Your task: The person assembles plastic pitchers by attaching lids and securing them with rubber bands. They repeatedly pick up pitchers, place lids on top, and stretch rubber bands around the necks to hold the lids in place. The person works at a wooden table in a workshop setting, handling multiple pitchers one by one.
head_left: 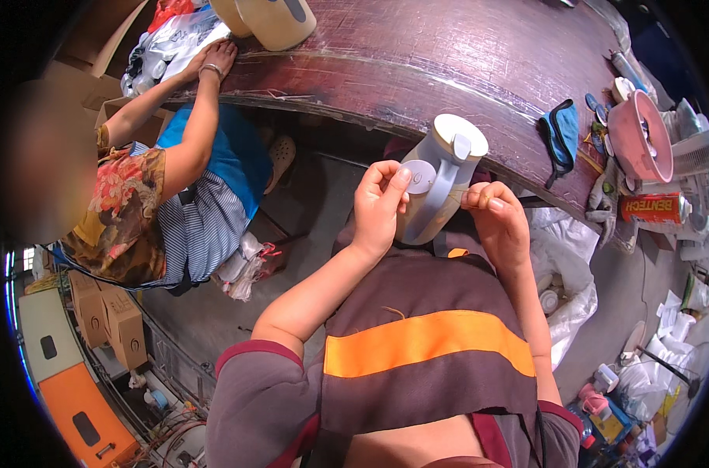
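Observation:
A cream vacuum jug (438, 218) with a white lid and a grey handle (435, 193) stands upright in front of me, at the table's near edge. Between the thumb and fingers of my left hand (379, 204) is a round pale-grey tag (419, 177), held beside the top of the handle. On the jug's other side, my right hand (495, 214) is closed in a pinch near the handle. Something thin, perhaps a string, seems to run from its fingertips toward the jug, too fine to make out. The jug's base is hidden near my apron.
Left, another person's hands (214, 58) rest on the dark red table (417, 47) near more cream jugs (276, 23). Right lie a blue cloth pouch (559, 136), a pink basket (641, 140) and a red spray can (655, 208). Below hangs a white sack (569, 273).

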Action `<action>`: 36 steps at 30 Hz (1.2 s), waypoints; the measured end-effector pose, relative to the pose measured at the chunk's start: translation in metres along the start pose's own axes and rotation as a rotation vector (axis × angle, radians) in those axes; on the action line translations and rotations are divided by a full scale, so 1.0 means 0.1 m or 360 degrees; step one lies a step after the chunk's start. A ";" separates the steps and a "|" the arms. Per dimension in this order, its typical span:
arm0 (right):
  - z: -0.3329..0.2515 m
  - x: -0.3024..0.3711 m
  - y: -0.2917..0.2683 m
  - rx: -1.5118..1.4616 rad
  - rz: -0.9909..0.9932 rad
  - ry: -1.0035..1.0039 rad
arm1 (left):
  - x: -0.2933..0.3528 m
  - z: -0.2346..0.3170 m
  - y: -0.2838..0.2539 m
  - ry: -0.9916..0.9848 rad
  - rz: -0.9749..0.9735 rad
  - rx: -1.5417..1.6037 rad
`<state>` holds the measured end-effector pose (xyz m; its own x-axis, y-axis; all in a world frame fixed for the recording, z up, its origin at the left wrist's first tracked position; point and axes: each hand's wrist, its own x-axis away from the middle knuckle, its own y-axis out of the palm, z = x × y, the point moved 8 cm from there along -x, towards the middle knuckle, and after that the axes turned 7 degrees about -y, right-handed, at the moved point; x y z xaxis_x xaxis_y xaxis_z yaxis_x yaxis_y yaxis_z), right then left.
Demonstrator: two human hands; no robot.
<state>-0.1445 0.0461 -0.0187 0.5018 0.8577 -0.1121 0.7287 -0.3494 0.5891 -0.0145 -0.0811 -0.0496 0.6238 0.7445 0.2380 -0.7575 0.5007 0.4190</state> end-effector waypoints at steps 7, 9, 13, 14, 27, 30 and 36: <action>0.16 0.12 0.05 -0.0166 0.0175 0.0264 | 0.09 -0.04 0.05 -0.0460 0.0000 0.0368; 0.15 0.15 0.18 0.0207 0.0143 0.0396 | 0.12 -0.11 0.07 -0.0689 -0.0025 0.0514; 0.18 0.19 0.28 0.0725 -0.0030 0.0545 | 0.12 -0.10 0.06 -0.0764 -0.0076 0.0462; 0.16 0.20 0.30 0.0810 -0.0050 0.0464 | 0.12 -0.05 0.08 -0.0723 -0.0069 0.0443; -0.07 0.18 0.37 0.2072 -0.0097 -0.0659 | 0.32 0.25 0.49 0.0174 -0.0513 -0.0988; -0.09 0.17 0.43 0.2186 -0.0098 -0.0708 | 0.13 0.07 0.33 0.0165 -0.0405 -0.0675; -0.18 0.17 0.27 0.2180 0.0099 -0.0721 | 0.02 -0.52 0.31 -0.0514 -0.0783 -0.0552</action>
<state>-0.1246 0.0586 0.0100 0.4614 0.7274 -0.5079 0.4359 -0.6845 -0.5843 -0.0469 -0.0413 -0.0815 0.8967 0.2517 0.3641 -0.3553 0.8999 0.2530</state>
